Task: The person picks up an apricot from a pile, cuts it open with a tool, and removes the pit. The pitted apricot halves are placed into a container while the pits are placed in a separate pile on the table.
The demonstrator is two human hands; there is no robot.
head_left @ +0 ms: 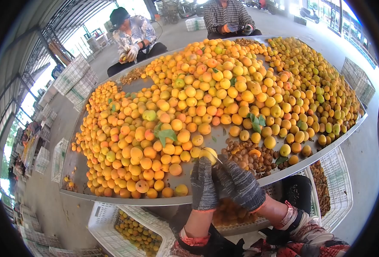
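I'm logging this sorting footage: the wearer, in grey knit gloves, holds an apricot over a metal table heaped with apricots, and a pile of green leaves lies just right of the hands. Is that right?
Not quite. In the head view the pile right of the hands is brown apricot pits, not green leaves. The rest stands: the left hand and right hand wear grey knit gloves and hold an apricot over the metal table.

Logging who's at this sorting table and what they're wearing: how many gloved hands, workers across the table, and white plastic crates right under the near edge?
Gloved hands of the wearer: 2 (left hand, right hand, both on one apricot)
Workers across the table: 2
White crates under the near edge: 2
Total: 6
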